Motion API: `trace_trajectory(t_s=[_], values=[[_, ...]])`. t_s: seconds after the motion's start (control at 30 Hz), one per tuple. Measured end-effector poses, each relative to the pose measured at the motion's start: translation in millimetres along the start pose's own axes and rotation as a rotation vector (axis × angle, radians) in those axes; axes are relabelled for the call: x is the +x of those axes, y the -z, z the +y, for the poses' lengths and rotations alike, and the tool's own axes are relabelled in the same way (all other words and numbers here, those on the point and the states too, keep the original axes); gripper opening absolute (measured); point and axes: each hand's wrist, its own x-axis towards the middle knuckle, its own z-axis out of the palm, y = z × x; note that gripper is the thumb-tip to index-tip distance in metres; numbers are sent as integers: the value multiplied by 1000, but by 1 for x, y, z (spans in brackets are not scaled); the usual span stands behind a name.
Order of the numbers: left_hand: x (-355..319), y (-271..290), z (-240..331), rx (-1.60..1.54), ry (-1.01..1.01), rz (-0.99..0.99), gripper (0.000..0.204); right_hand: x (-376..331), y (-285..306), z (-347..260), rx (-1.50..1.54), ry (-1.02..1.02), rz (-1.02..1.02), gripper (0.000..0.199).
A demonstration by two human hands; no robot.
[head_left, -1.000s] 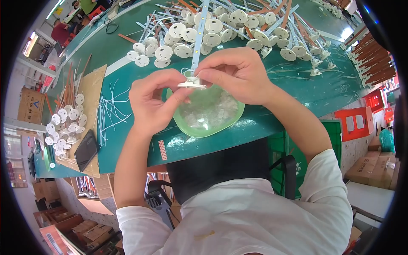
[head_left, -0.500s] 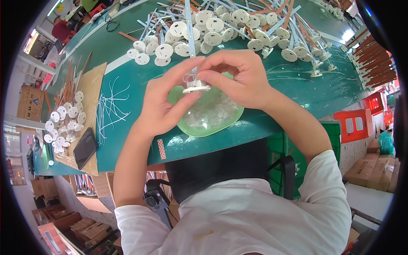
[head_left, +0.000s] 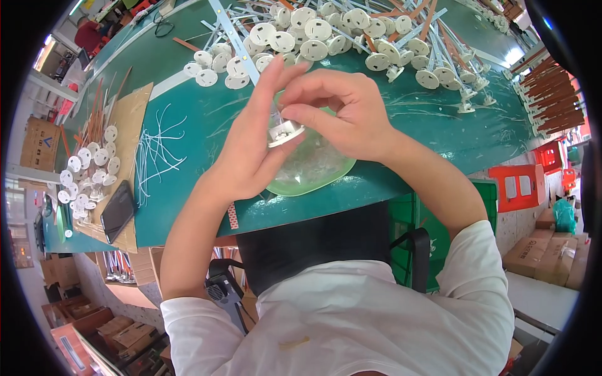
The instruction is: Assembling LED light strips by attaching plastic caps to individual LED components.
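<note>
Hands over green dish (head_left: 313, 172) at near table edge | left hand (head_left: 251, 150) cradles white round base (head_left: 283, 133), right hand (head_left: 342, 109) pinches its top | piece unfinished | many assembled bases (head_left: 313, 31) piled far; loose bases (head_left: 84, 169) left.

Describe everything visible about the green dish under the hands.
The green dish is a shallow, translucent light-green plastic bowl, roughly round, sitting flat at the near edge of the green table. It holds a heap of small clear bits, too small to identify. The left hand and right hand cover its far half, holding a small white part above it; whether they touch the dish is unclear.
</note>
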Motion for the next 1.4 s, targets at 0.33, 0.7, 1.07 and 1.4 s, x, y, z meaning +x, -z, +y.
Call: trace_trajectory(t_s=[0.33,0.7,1.07,1.4], values=[[5,14,-3,161,22,82,35,-1,-4,7,-229,-68,116,12],[3,17,-16,187,314,151,16,-5,7,22,-746,199,-399,25],[3,15,-17,261,279,64,14,0,11,4,-575,-49,-702,19],[2,17,-13,-71,347,167,13,5,10,2,-356,-119,-297,8]])
